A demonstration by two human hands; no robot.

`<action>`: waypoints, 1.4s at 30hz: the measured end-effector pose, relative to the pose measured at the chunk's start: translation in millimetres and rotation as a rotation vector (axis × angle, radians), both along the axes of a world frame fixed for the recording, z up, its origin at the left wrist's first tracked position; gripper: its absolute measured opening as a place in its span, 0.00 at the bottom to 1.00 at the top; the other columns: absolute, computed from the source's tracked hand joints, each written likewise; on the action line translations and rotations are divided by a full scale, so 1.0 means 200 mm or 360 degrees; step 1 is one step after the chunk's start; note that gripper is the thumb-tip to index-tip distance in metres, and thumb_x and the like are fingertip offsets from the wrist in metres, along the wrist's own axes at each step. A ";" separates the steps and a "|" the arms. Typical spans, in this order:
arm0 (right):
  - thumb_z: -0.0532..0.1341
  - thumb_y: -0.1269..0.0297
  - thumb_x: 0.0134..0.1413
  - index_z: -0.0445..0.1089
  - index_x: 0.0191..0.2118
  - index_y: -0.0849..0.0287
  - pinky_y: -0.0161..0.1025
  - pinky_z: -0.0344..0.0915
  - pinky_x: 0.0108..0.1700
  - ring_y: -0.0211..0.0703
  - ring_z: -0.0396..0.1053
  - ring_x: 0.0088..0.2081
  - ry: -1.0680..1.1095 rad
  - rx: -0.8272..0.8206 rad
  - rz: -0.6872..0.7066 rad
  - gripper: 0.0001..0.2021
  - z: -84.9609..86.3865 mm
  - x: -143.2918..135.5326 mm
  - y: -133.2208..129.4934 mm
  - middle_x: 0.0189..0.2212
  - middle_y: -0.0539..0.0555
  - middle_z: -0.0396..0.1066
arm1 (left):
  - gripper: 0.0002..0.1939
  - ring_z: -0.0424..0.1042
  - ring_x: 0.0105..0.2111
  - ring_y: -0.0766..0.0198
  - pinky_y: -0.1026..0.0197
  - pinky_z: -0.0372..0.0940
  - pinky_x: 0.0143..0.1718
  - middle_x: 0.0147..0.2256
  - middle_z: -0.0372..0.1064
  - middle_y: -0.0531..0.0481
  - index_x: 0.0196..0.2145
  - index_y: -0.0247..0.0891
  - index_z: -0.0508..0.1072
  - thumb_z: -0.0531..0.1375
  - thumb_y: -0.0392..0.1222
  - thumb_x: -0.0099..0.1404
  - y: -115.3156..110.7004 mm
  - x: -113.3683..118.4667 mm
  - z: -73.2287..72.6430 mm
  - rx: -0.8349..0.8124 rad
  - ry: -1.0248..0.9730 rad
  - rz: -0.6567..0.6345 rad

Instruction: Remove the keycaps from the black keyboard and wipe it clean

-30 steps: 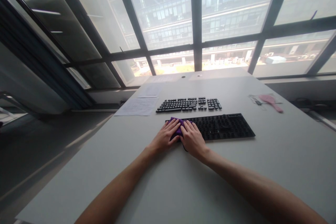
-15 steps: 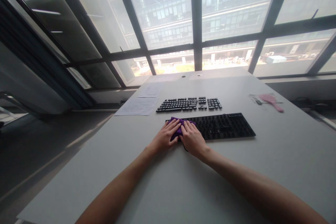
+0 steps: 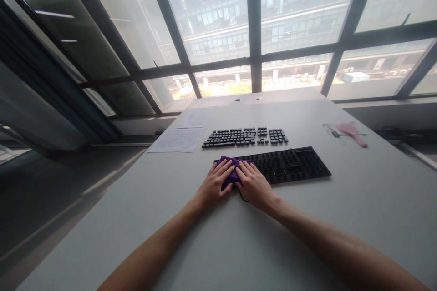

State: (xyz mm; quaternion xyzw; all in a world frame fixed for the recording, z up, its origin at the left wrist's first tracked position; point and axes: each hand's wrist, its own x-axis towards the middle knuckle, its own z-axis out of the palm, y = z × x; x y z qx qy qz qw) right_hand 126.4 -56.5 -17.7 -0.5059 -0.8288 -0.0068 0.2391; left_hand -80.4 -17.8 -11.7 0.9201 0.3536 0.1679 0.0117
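Observation:
Both hands press a folded purple cloth (image 3: 231, 174) onto the left end of a black keyboard base (image 3: 293, 164) whose keycaps are off. My left hand (image 3: 215, 183) covers the cloth's left side, fingers extended over it and thumb pointing inward. On the cloth's right side rests my right hand (image 3: 253, 183), its fingers angled up and left. The two hands nearly meet in the middle. A short dark cable curves out beside my right hand. Beyond the base, loose black keycaps (image 3: 232, 136) stand laid out in keyboard order.
White paper sheets (image 3: 177, 140) lie on the white table (image 3: 218, 245) at the left. A pink brush-like item (image 3: 351, 132) sits at the right, with a small plastic bag and a thin tool near it. Large windows (image 3: 211, 13) stand behind the table.
Both hands and the purple cloth have shifted slightly toward me. The left end of the keyboard base has come a little nearer too. The keycaps stay in place.

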 end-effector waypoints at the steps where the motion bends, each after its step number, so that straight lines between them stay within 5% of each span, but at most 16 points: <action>1: 0.57 0.60 0.64 0.62 0.64 0.68 0.50 0.47 0.68 0.54 0.53 0.67 0.0012 0.0000 0.0015 0.27 0.00 0.01 0.00 0.65 0.67 0.58 | 0.35 0.45 0.69 0.51 0.41 0.41 0.69 0.69 0.47 0.46 0.69 0.42 0.51 0.56 0.42 0.67 0.00 0.00 0.00 -0.0003 0.0008 0.0003; 42: 0.57 0.60 0.63 0.63 0.64 0.69 0.50 0.50 0.67 0.56 0.55 0.66 -0.0091 0.0047 0.0132 0.27 0.01 0.03 0.02 0.64 0.67 0.59 | 0.35 0.45 0.69 0.50 0.37 0.35 0.68 0.68 0.49 0.45 0.69 0.43 0.52 0.56 0.42 0.66 -0.01 0.00 0.03 -0.0044 0.0100 0.0037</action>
